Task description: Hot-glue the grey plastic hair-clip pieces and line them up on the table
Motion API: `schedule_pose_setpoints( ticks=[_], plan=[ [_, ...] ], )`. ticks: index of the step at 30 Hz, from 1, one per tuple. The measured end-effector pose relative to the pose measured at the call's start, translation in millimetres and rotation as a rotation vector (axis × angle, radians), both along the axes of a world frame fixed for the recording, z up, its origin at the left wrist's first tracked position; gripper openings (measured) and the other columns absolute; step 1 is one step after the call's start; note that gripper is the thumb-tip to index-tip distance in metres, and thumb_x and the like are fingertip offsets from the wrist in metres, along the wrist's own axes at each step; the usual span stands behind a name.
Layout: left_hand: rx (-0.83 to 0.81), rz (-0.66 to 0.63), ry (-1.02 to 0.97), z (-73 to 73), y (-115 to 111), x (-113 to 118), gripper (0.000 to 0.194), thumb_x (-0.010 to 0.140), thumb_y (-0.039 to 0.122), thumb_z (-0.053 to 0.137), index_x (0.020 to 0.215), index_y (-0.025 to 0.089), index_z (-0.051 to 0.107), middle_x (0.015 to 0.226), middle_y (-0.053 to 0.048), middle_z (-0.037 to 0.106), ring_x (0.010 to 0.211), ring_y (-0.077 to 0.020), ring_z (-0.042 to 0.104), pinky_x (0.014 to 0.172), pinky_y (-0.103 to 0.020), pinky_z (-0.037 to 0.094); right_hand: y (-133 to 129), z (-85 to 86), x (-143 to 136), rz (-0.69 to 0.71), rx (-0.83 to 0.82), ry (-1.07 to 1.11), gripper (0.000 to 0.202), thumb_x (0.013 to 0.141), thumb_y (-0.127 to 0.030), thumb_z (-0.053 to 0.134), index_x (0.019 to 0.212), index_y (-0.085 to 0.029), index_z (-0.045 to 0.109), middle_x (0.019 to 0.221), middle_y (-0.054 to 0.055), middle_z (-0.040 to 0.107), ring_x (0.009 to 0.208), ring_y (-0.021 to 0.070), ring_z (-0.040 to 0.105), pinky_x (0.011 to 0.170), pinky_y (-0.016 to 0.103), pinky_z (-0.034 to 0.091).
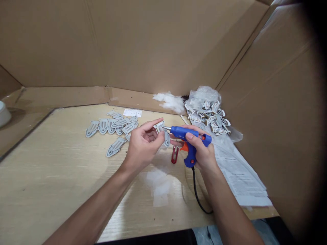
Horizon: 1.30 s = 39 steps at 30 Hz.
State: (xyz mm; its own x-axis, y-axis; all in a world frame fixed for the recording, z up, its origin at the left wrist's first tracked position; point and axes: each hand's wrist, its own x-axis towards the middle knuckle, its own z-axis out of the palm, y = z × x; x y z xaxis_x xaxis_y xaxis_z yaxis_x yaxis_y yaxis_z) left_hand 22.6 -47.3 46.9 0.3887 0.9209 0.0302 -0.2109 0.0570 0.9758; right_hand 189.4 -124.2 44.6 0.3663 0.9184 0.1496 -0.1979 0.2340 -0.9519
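Observation:
Between the thumb and fingers of my left hand [143, 144] is a small grey slotted piece [166, 139], pale with a pointed end, held tilted above the table. My right hand [203, 149] grips a blue glue gun [187, 132] with an orange trigger. The gun's metal nozzle points left and meets the upper part of the grey piece; whether it touches cannot be made out. Below the hands lies a small red tool [175, 154], perhaps thread snips. Several similar grey pieces [116, 146] are spread on the table to the left of my left hand.
A heap of more slotted pieces [217, 127] sits at the right on plastic and printed paper sheets [240, 180]. White fluffy material [170, 102] lies at the back. The glue gun's black cord [196, 190] trails toward me. Cardboard walls [153, 44] enclose the table [63, 177].

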Motion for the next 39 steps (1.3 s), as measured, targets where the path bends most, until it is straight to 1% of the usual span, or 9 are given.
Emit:
schedule_pose_setpoints(
  ticks=[6,10,14,17,22,27,29,33,39],
  plan=[
    [-0.015,0.007,-0.004,1.9,-1.6,-0.5,0.063,0.08,0.036,0.082,0.14,0.019,0.071,0.08,-0.003,0.069,0.069,-0.0038,0.055,0.062,-0.015,0.047,0.2,0.7,-1.0,-0.015,-0.015,-0.008,0.036,0.079,-0.045,0.091,0.102,-0.02,0.079,0.102,0.008,0.081,0.093,0.0275,0.082,0.081,0.044,0.072],
    [-0.01,0.013,-0.001,2.7,-2.3,-0.9,0.063,0.08,0.035,0.082,0.139,0.019,0.072,0.078,-0.002,0.068,0.067,-0.0035,0.053,0.06,-0.015,0.045,0.3,0.4,-0.9,-0.029,-0.018,-0.009,0.036,0.079,-0.046,0.091,0.102,-0.02,0.079,0.101,0.008,0.081,0.092,0.0277,0.082,0.08,0.043,0.072],
    [-0.011,0.016,-0.007,2.7,-2.9,-0.9,0.064,0.08,0.036,0.083,0.14,0.017,0.071,0.074,-0.001,0.064,0.066,-0.0033,0.051,0.06,-0.015,0.045,0.5,-0.4,-0.1,-0.011,-0.02,-0.008,0.036,0.08,-0.045,0.091,0.103,-0.02,0.079,0.103,0.008,0.082,0.092,0.0285,0.082,0.081,0.045,0.072],
    [-0.007,0.013,-0.005,2.7,-2.8,-0.9,0.065,0.08,0.037,0.083,0.14,0.016,0.071,0.075,-0.002,0.066,0.067,-0.0032,0.052,0.061,-0.015,0.045,1.1,-0.7,-0.2,-0.006,-0.031,0.002,0.038,0.08,-0.046,0.091,0.104,-0.02,0.078,0.104,0.007,0.082,0.093,0.0291,0.082,0.081,0.045,0.072],
    [-0.009,0.007,0.007,2.0,-2.3,-0.7,0.065,0.08,0.037,0.082,0.141,0.017,0.07,0.086,-0.005,0.072,0.069,-0.0039,0.056,0.062,-0.015,0.046,1.7,-0.5,-1.3,-0.003,-0.02,0.007,0.035,0.081,-0.044,0.09,0.103,-0.02,0.079,0.102,0.006,0.082,0.09,0.0273,0.082,0.08,0.042,0.072],
    [-0.001,0.015,-0.003,0.8,-1.8,-0.1,0.067,0.079,0.038,0.083,0.141,0.017,0.07,0.092,-0.007,0.075,0.069,-0.004,0.057,0.062,-0.017,0.047,0.9,-1.8,-1.4,-0.015,-0.03,-0.006,0.036,0.081,-0.045,0.091,0.104,-0.02,0.079,0.103,0.007,0.082,0.092,0.029,0.082,0.081,0.045,0.072],
    [0.014,0.022,0.011,0.9,-1.9,-0.4,0.066,0.079,0.038,0.083,0.14,0.017,0.071,0.088,-0.005,0.073,0.068,-0.0034,0.054,0.061,-0.016,0.045,0.9,-2.5,-1.2,-0.016,-0.031,-0.014,0.035,0.081,-0.045,0.091,0.104,-0.02,0.079,0.104,0.008,0.082,0.093,0.0301,0.082,0.082,0.047,0.072],
    [0.05,0.037,0.05,0.7,-2.0,-1.1,0.063,0.081,0.037,0.081,0.14,0.019,0.072,0.078,-0.001,0.062,0.067,-0.0031,0.048,0.06,-0.015,0.042,1.3,-3.0,-0.9,-0.031,-0.032,-0.036,0.034,0.081,-0.044,0.09,0.104,-0.021,0.079,0.105,0.007,0.081,0.093,0.0303,0.082,0.082,0.046,0.072],
    [0.105,0.053,0.071,-1.0,-2.7,-0.6,0.06,0.084,0.035,0.078,0.141,0.021,0.071,0.081,-0.001,0.057,0.069,-0.0025,0.048,0.062,-0.014,0.043,0.8,-2.2,-1.4,-0.005,-0.008,-0.029,0.031,0.082,-0.041,0.09,0.104,-0.021,0.08,0.105,0.006,0.081,0.093,0.0298,0.083,0.083,0.045,0.072]
  ],
)
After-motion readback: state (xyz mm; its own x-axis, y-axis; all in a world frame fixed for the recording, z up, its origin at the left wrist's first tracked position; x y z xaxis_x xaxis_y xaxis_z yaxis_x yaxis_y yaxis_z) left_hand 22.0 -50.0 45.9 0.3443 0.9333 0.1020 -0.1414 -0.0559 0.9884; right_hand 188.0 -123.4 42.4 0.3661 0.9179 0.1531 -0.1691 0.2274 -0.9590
